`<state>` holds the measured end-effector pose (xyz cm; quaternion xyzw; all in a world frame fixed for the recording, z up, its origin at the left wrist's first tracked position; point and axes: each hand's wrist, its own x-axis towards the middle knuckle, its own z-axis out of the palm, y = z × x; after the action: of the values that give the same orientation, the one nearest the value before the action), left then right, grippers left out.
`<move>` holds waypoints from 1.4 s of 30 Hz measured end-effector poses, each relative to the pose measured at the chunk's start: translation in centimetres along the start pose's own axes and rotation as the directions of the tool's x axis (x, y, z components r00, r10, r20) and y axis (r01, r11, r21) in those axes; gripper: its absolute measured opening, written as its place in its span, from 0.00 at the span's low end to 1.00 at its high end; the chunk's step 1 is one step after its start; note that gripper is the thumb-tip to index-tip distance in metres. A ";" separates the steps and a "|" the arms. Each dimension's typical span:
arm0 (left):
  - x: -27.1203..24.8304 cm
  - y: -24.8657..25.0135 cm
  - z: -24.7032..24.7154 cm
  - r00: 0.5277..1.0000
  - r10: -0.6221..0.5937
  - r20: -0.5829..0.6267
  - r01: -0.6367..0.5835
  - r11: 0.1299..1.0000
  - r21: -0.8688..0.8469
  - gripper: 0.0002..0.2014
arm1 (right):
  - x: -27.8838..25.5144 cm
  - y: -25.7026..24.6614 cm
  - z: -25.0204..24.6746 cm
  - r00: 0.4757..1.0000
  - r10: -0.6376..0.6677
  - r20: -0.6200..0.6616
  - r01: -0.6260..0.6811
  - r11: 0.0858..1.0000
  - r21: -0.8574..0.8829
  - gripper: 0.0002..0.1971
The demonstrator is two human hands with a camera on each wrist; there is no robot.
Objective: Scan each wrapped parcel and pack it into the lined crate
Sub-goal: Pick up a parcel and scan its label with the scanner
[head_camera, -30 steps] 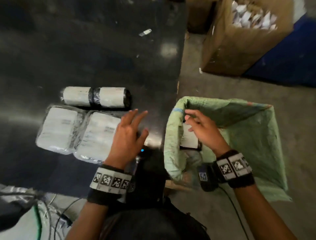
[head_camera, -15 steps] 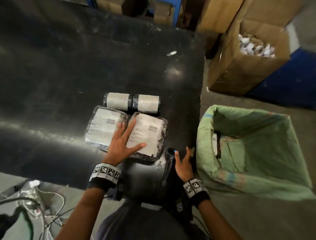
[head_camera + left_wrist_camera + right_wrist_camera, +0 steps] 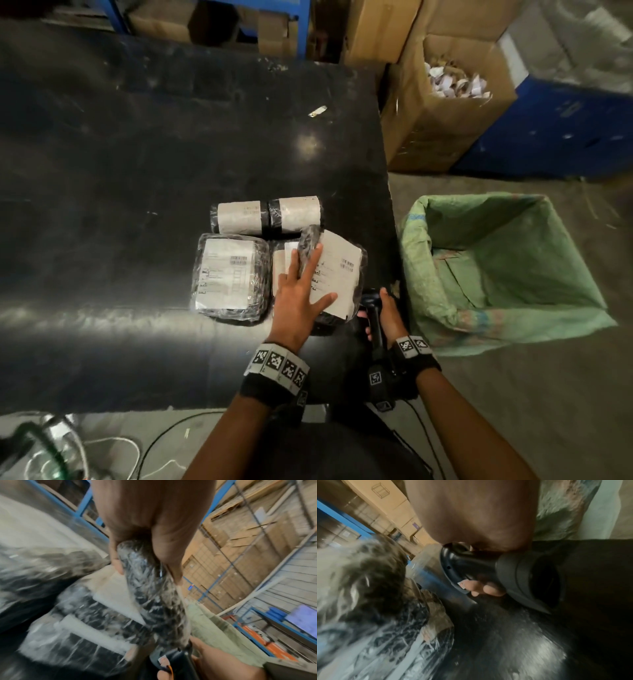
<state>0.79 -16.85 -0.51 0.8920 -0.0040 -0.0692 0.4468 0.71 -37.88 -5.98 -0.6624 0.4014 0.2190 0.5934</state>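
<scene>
Table (image 3: pixel 137 154): broad, black, scuffed and glossy; its right edge runs just left of the crate, its near edge just in front of the person.

Floor (image 3: pixel 513 411): grey concrete, open on the near side and to the right of the table; cables (image 3: pixel 113 448) lie off the table's near left corner.

Cardboard boxes (image 3: pixel 428 137): stand past the table's far right corner, one open and holding paper scraps. Blue shelving behind, stacked with cartons.

Crate (image 3: pixel 428 274): just right of the table, lined with a green woven sack, mouth open; inside, flat cardboard shows on the bottom.

Tilted parcel (image 3: pixel 339 270): near the table's right edge, wrapped in clear film over black, white label with barcode facing up. Its left side is lifted off the table.

Flat parcel (image 3: pixel 229 277): left of the tilted parcel and just beside it, same wrapping, label up, lying flat.

Roll parcels (image 3: pixel 267 216): two short wrapped rolls, end to end, just beyond both flat ones, toward the table's far side.

Left hand (image 3: pixel 298 294): thumb spread across the label, fingers under the tilted parcel's raised edge, gripping it.

Right hand (image 3: pixel 390 317): at the table's right edge, fingers curled round the handle of a black scanner (image 3: pixel 373 315).
</scene>
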 end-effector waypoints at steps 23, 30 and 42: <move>3.3 7.8 2.7 0.876 0.008 -0.482 -0.150 0.955 -0.256 0.34 | -15.2 -14.9 -7.8 0.795 -0.577 0.187 0.554 0.817 0.160 0.33; 4.2 9.8 3.8 0.824 0.046 -0.564 -0.217 0.946 -0.239 0.35 | -15.6 -15.7 -8.6 0.789 -0.584 0.193 0.561 0.812 0.163 0.33; 5.5 8.3 2.2 0.810 0.075 -0.581 -0.207 0.964 -0.165 0.33 | -10.0 -13.5 -7.3 0.904 -0.404 0.144 0.413 0.910 -0.042 0.25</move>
<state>6.38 -23.97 4.18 0.8137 0.0709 0.2340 0.5273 4.25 -42.51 11.37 -0.7365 0.2057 0.1473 0.6273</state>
